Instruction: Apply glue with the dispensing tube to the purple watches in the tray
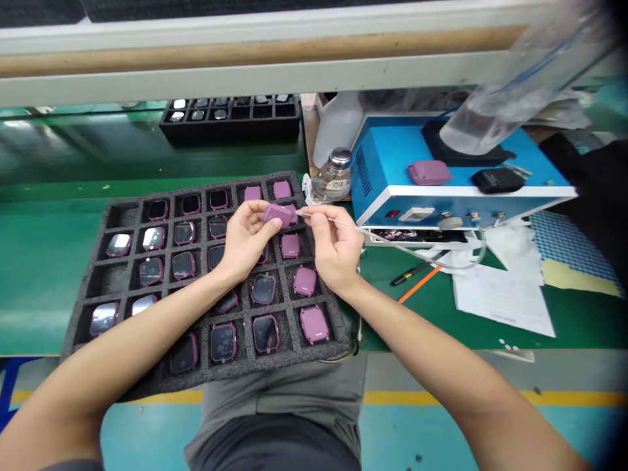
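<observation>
Between the fingers of my left hand (248, 239) is a purple watch case (279, 214), held above the tray. My right hand (337, 245) pinches a thin pen-like tool (326, 218), whose tip meets the right end of the case. A pale tube (417, 254) runs from that tool toward a blue box-shaped machine (377, 157). Below both hands lies a dark foam tray (289, 356) with square compartments. Many hold purple watch cases, some showing dark screens such as the watch (265, 333), others plain purple, like the case (314, 324) at the lower right.
A glass bottle (336, 176) with a metal cap stands left of the machine. On the machine rest a purple case (430, 173), a black case (497, 180) and a clear cylinder (478, 124). Papers (503, 294) and a black pen (417, 269) lie right. Another tray (230, 127) sits behind.
</observation>
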Demonstrator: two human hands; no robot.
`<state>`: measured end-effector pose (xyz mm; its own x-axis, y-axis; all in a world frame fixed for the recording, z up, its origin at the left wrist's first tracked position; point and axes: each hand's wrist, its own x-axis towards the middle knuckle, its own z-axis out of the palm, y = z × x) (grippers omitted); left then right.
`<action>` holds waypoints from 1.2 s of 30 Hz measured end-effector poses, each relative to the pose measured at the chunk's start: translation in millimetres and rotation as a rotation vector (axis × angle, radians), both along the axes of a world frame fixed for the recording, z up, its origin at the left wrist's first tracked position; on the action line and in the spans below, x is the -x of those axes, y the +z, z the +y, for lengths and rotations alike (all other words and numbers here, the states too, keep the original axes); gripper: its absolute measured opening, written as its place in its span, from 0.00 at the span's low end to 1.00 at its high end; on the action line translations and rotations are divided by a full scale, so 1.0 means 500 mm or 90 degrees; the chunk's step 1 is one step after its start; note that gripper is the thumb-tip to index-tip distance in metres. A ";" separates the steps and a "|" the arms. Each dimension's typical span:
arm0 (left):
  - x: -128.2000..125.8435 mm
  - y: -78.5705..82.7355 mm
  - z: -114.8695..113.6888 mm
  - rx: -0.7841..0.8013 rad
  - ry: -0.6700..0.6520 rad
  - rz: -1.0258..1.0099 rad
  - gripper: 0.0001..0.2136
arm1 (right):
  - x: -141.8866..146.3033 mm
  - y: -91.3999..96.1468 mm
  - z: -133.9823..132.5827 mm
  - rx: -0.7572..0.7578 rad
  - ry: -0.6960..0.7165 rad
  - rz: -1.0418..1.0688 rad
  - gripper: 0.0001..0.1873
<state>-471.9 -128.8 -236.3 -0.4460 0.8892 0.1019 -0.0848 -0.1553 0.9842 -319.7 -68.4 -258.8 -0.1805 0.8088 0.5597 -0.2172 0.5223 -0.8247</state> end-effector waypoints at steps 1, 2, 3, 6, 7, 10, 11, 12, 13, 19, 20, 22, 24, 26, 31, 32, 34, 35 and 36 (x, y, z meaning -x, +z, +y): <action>-0.001 -0.001 -0.001 0.001 0.007 -0.016 0.23 | 0.000 -0.002 0.000 0.002 0.002 0.002 0.11; -0.002 -0.001 -0.001 0.004 0.011 -0.029 0.24 | 0.000 -0.003 0.000 0.004 0.004 0.003 0.11; -0.003 -0.001 -0.002 0.008 0.010 -0.038 0.24 | 0.000 -0.005 0.000 0.007 0.008 0.003 0.11; -0.008 0.002 -0.004 0.021 -0.007 -0.033 0.26 | -0.001 -0.007 -0.001 0.015 0.015 -0.001 0.12; -0.009 0.004 -0.004 0.024 -0.012 -0.025 0.27 | -0.001 -0.007 -0.001 0.017 0.015 -0.001 0.12; -0.011 0.006 -0.005 0.034 -0.008 -0.007 0.26 | -0.001 -0.006 -0.002 0.017 0.013 0.000 0.12; -0.012 0.006 -0.006 0.038 -0.004 -0.004 0.26 | -0.001 -0.005 -0.002 0.017 0.013 0.002 0.12; -0.012 0.006 -0.006 0.043 -0.001 -0.001 0.26 | 0.000 -0.005 -0.002 0.016 0.012 0.004 0.12; -0.012 0.006 -0.007 0.046 0.000 -0.001 0.26 | 0.000 -0.005 -0.002 0.015 0.013 0.006 0.12; -0.011 0.005 -0.008 0.041 -0.004 -0.013 0.26 | 0.000 -0.007 0.000 0.011 0.019 0.013 0.10; -0.011 0.004 -0.008 0.041 -0.004 -0.013 0.26 | 0.000 -0.007 0.000 0.011 0.018 0.010 0.10; -0.011 0.004 -0.007 0.042 -0.004 -0.010 0.26 | 0.000 -0.006 -0.001 0.012 0.015 0.006 0.11; -0.011 0.004 -0.007 0.041 -0.002 -0.008 0.26 | 0.000 -0.005 -0.001 0.018 0.015 0.004 0.11; -0.012 0.004 -0.007 0.039 -0.003 -0.005 0.25 | 0.000 -0.004 -0.002 0.025 0.014 0.002 0.12; -0.012 0.004 -0.008 0.038 -0.003 -0.001 0.25 | 0.001 -0.003 -0.002 0.025 0.012 0.001 0.12; -0.011 0.003 -0.008 0.039 -0.003 0.000 0.25 | 0.001 -0.003 -0.002 0.023 0.013 0.000 0.12; -0.011 0.003 -0.008 0.041 -0.002 0.001 0.26 | 0.001 -0.003 -0.002 0.019 0.011 -0.002 0.12; -0.010 0.002 -0.008 0.042 -0.002 0.002 0.26 | 0.001 -0.003 -0.002 0.019 0.010 -0.003 0.12; -0.010 0.002 -0.008 0.043 -0.001 0.002 0.26 | 0.002 -0.003 -0.003 0.019 0.008 -0.004 0.12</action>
<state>-466.8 -133.0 -235.2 -0.4445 0.8948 0.0431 -0.0811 -0.0881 0.9928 -320.6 -69.7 -260.5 -0.1938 0.8226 0.5346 -0.2185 0.4951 -0.8409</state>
